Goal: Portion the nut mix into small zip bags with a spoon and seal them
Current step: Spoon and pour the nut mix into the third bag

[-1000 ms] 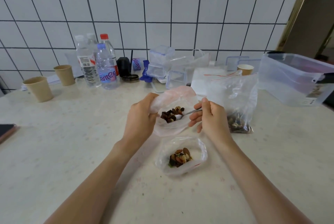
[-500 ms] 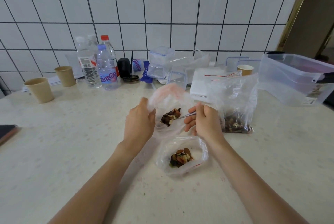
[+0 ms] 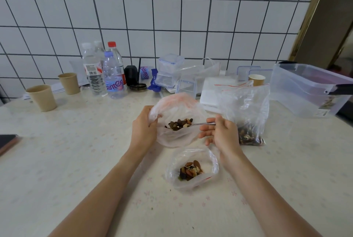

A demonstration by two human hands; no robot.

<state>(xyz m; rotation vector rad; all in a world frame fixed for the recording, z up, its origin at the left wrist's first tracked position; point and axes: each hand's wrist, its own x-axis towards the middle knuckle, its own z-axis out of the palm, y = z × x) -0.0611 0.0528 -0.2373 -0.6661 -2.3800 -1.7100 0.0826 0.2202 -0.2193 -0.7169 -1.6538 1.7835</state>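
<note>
- Two hands work over the pale worktop [image 3: 57,160]: the left hand [image 3: 143,129] grips the left rim of a small zip bag [image 3: 177,137] and holds it open above the surface, while the right hand [image 3: 222,133] pinches the handle of a metal spoon [image 3: 200,124] between thumb and forefinger, its other fingers loosely spread.
- The spoon's bowl end reaches into the held bag, touching a small heap of nut mix [image 3: 179,124] there.
- Nearer the person, a second small zip bag [image 3: 191,170] lies on the worktop with its mouth open and a portion of nuts inside.
- Just right of the right hand stands a large clear bag [image 3: 246,110] with more nut mix at its bottom.
- Along the tiled wall stand three water bottles [image 3: 112,76], two paper cups [image 3: 43,97], small clear containers [image 3: 168,72] and, far right, a big clear storage box [image 3: 305,87].
</note>
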